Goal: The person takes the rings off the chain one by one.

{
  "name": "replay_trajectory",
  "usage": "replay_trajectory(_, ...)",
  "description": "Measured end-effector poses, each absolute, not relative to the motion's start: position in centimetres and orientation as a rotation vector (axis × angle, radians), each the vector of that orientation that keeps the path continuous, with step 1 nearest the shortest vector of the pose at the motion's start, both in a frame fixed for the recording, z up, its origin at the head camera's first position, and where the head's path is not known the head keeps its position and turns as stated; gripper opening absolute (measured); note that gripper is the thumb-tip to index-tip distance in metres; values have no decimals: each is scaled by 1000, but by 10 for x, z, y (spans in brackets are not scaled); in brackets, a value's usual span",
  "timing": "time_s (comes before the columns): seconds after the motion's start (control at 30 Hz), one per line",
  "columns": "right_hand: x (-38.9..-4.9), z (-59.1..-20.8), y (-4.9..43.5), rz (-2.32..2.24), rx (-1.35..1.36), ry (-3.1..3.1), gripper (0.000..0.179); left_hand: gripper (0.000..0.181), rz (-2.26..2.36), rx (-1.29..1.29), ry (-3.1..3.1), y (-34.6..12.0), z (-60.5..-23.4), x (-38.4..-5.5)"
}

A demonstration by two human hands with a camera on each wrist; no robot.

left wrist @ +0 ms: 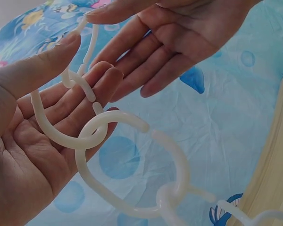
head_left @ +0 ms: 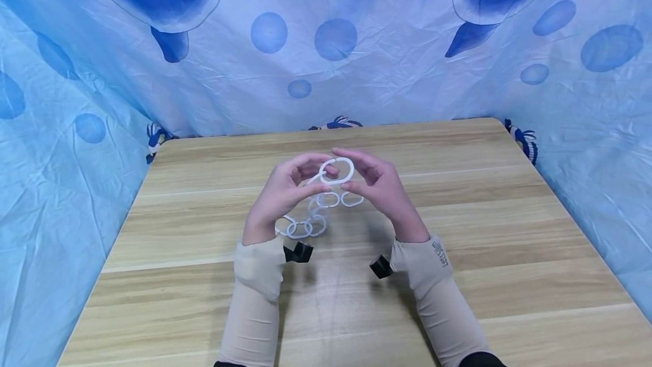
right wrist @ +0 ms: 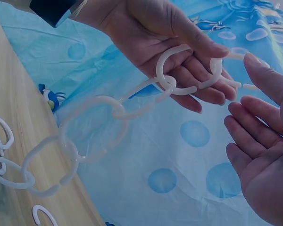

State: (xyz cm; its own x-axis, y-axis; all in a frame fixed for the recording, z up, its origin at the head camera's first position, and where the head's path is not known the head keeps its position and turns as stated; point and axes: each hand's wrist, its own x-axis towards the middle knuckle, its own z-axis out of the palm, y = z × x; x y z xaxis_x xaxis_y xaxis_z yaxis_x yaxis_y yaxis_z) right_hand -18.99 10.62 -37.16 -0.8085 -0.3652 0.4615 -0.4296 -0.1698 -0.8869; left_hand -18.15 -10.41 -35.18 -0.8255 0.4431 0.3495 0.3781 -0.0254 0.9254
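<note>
A chain of white plastic links [left wrist: 92, 186] hangs from my left hand [head_left: 277, 194], its lower links lying on the table. The left thumb and fingers pinch a link near the chain's upper end, with the palm turned inward. Facing it, my right hand [head_left: 379, 183] holds the far side of the end link [head_left: 352, 169] between thumb and fingertips. In the right wrist view, the right thumb [right wrist: 262, 70] lies on that link while the other fingers [right wrist: 252, 132] extend below. Both hands are raised over the table, fingertips close together.
A separate white link [head_left: 352, 206] lies on the wooden table [head_left: 509, 231] below the right hand. Small black boxes [head_left: 303, 252] sit at both wrists. Blue sheeting [head_left: 387, 89] with dolphins and bubbles surrounds the table's back and sides.
</note>
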Motion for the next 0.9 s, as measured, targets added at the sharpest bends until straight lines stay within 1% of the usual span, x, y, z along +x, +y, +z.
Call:
replay_trajectory(0.47, -187, -369, 105, 2090, 963, -1890, 50, 48, 2007, 921, 2236, -100, -350, -181)
replay_trajectory(0.9, -184, -367, 106, 2024, 945, -1854, 45, 50, 2015, 941, 2100, -97, -352, -184)
